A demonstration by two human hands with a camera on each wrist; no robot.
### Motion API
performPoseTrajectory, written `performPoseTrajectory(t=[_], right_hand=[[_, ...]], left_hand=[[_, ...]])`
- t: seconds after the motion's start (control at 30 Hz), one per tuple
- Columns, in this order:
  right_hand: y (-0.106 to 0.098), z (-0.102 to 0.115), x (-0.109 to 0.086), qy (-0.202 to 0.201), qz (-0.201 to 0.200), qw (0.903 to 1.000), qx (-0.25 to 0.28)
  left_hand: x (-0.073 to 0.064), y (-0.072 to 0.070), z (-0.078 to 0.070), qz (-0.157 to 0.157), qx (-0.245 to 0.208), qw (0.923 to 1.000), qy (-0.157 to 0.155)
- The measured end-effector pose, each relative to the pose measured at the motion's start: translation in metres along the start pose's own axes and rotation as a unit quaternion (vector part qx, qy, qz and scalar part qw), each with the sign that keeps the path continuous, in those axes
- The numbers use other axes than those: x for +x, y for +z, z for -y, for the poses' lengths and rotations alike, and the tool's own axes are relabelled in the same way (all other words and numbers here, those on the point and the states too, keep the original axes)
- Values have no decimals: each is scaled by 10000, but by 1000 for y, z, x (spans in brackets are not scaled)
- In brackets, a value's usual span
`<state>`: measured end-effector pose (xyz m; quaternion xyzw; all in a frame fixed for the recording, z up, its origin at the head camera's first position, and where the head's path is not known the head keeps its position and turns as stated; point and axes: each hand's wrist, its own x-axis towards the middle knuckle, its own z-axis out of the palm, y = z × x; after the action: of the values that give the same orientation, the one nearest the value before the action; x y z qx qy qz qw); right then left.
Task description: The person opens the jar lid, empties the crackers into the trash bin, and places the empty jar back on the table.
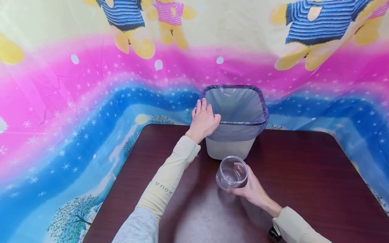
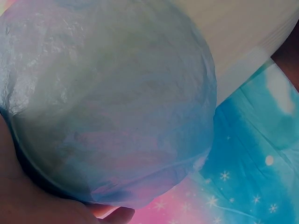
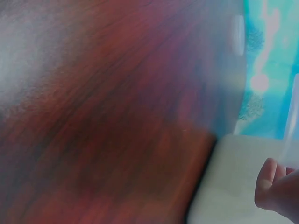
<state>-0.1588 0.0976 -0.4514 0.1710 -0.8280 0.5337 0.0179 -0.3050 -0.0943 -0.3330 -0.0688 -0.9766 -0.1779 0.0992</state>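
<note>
In the head view, my left hand [image 1: 204,122] rests against the left rim of a light-coloured trash can [image 1: 229,148], its fingers extended and thumb apart. A translucent grey-blue bag [image 1: 243,131] lines the can and folds over its rim. The bag fills most of the left wrist view, with part of the left hand [image 2: 51,210] along its lower left edge. Just in front of the can, my right hand [image 1: 253,190] grips a clear round jar [image 1: 225,177], mouth up and without a lid. Only a few fingers [image 3: 266,184] of that hand show in the right wrist view.
A dark red-brown table [image 1: 304,175] carries the can near its far edge. Behind it hangs a colourful cloth backdrop [image 1: 170,77] with bears and snowflakes. A glare patch lies on the table's near part.
</note>
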Motion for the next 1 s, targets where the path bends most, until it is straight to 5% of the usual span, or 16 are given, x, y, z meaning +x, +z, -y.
performPoseTrajectory(t=[0.33,0.67,1.0], right_hand=[[-4,-16,2,138,49,9993,-357],[-7,-60,9,122,72,9973,-722],[-1,-71,4,169,282,9978,-582]], left_hand=[[1,-1,-1,93,-21,9999,-47],[0,-1,0,121,-17,9999,-73],[1,0,0,72,17,9999,-91]])
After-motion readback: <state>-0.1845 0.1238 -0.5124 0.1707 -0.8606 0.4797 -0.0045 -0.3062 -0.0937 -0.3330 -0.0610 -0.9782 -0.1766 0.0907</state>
